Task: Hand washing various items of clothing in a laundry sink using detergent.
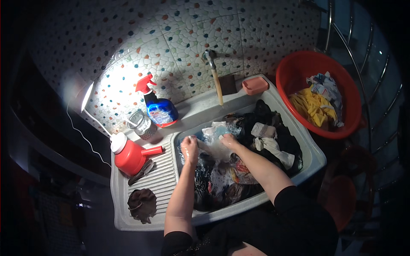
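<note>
In a laundry sink (315,160) full of sudsy water and soaked dark clothes, my left hand (189,148) is closed on a pale wet cloth (204,146). The cloth stretches toward my right hand (229,140), whose bent fingers have a bit of white cloth at their tips. Foamy water lies between the two hands. Just beyond them, a white piece of fabric (213,128) shows at the water's surface. A patterned fabric with red and yellow (241,169) sits under my right forearm. White socks (275,148) rest on the dark clothes at the right.
A faucet (209,59) with a tan tube hangs over the sink, near a pink soap dish (255,85). Left stand a blue spray bottle (162,110), a mesh cup (142,126), a red dipper (128,158), a lamp (87,96) and brown cloth (142,204). A red basin (288,67) holds clothes.
</note>
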A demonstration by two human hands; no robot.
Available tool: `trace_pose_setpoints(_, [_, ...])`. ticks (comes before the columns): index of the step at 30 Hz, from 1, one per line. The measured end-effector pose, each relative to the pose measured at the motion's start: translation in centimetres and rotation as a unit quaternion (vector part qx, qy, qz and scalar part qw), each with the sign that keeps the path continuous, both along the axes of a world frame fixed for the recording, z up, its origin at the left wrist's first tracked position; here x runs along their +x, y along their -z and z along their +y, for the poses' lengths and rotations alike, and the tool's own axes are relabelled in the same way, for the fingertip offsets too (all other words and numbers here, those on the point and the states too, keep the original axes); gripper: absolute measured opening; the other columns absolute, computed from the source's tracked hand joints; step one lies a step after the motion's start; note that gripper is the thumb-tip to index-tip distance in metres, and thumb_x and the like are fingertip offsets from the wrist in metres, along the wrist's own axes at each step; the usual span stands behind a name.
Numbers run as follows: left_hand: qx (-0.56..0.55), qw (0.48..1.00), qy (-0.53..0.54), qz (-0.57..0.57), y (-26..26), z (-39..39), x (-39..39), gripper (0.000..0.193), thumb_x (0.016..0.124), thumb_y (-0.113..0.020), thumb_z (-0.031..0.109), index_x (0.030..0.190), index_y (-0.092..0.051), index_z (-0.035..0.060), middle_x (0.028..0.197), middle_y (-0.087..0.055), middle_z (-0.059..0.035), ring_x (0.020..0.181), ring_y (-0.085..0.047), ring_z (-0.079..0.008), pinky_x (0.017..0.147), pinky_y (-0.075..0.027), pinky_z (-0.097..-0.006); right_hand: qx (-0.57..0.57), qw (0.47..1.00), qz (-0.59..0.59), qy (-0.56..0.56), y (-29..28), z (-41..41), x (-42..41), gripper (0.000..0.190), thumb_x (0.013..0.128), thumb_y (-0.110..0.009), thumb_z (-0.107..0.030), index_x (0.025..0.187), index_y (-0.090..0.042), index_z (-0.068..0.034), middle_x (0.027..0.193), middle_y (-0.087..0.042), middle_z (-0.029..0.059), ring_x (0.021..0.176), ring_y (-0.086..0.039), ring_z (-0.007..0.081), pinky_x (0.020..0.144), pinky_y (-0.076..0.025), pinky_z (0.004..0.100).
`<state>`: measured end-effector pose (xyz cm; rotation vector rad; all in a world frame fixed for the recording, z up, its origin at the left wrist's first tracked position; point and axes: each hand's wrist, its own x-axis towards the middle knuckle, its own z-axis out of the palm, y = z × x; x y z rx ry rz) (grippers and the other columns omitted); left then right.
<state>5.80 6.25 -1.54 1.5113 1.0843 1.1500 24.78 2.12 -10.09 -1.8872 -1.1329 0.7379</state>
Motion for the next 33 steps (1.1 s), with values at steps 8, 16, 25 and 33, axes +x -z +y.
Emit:
trace_pose_setpoints(8, [-0.078, 0.980, -0.144, 0.112, 1.7, 1.0, -3.6, 0.027, 0.078, -0.063, 0.020, 0.086, -0.058, -0.0047, 0.075, -0.060, -0.0136, 0.066, -0.056, -0.0199, 0.063, -0.044, -0.0325, 0.063, 0.973, -0.049, 0.215, -6.4, -1.7, 0.7, 0.019, 0.074, -0.050, -0.019, 0.082, -0.057, -0.003, 0.082, -0.061, 0.0202, 0.081, -0.059, 0.0366, 0.069, -0.046, 0.0430])
trace_pose_setpoints(16, [0.021, 0.880, -0.074, 0.469, 3.9, -5.9, 0.9, 0.037, 0.080, -0.054, 0.036, 0.082, -0.059, -0.0006, 0.081, -0.061, -0.0228, 0.079, -0.060, -0.0377, 0.069, -0.046, -0.0456, -0.037, 0.963, -0.266, -0.031, -4.5, -5.1, -1.7, 0.022, 0.082, -0.042, -0.021, 0.096, -0.047, -0.005, 0.106, -0.056, 0.0201, 0.093, -0.057, 0.0389, 0.076, -0.046, 0.0461])
trace_pose_setpoints(25, [0.033, 0.820, 0.130, 0.556, 5.0, -4.5, -0.1, 0.033, 0.076, -0.052, 0.026, 0.098, -0.060, 0.0027, 0.098, -0.059, -0.0216, 0.093, -0.058, -0.0349, 0.076, -0.047, -0.0435, -0.234, 0.912, -0.244, -0.232, -4.6, -5.3, -3.5, 0.040, 0.075, -0.052, -0.014, 0.114, -0.056, -0.006, 0.127, -0.044, 0.0190, 0.116, -0.042, 0.0376, 0.097, -0.033, 0.0436])
trace_pose_setpoints(33, [-0.158, 0.969, 0.187, 0.026, -7.9, -4.1, 2.4, 0.028, 0.085, -0.055, 0.023, 0.075, -0.060, -0.0026, 0.070, -0.061, -0.0096, 0.059, -0.058, -0.0151, 0.055, -0.046, -0.0260, 0.076, 0.930, -0.169, -0.318, -8.7, -6.5, 2.1, 0.026, 0.071, -0.058, -0.017, 0.091, -0.063, -0.004, 0.079, -0.063, 0.0173, 0.077, -0.061, 0.0299, 0.071, -0.048, 0.0354])
